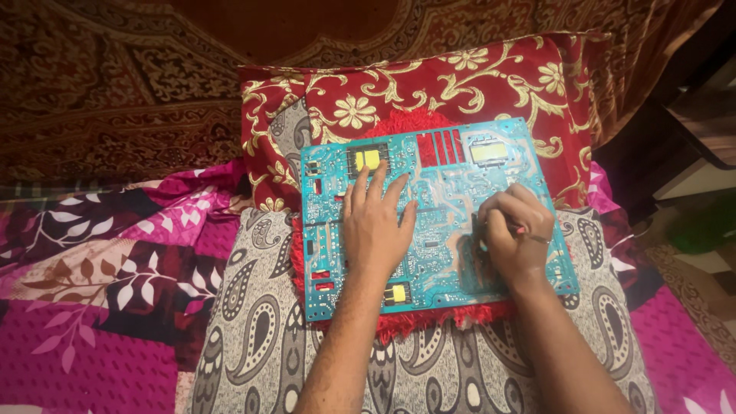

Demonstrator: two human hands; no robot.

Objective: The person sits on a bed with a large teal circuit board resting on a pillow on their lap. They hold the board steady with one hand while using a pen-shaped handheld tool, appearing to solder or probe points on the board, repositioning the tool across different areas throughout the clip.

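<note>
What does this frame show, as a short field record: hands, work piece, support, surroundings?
left hand: flat, palm down, on the circuit board
right hand: closed around a thin tool, tip hidden, on the board
work piece: turquoise circuit board, solder side up
support: red fringed mat on a grey paisley pillow
surroundings: red floral pillow; magenta leaf-print bedsheet

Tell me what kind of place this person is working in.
Probably a home bedroom or sitting area, not a workshop: the circuit board lies on a red cushion and a grey paisley pillow, over a pink leaf-print bedsheet.
</note>
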